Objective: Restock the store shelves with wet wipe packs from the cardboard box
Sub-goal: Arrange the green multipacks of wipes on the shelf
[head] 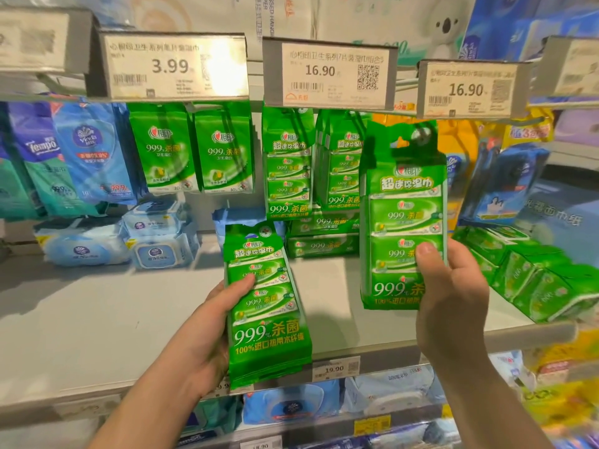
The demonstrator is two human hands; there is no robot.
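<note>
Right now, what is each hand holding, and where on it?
Left hand grips one green wipe pack by its left edge; right hand grips another pack at its lower right corner.

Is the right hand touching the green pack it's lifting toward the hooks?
Touching. The head view shows the right hand gripping the raised pack at its lower right, thumb pressed on the front.

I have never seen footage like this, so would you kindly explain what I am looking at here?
No machine here: a person wears a camera on the head, looking forward and down at two bare hands before a store shelf. The left hand grips one green plastic hanging pack of wet wipes; the right hand holds a second green pack up near the hooks. Matching green packs hang under the 16.90 price tag. On the pale grey shelf board lie white-and-blue lidded wipe packs.
</note>
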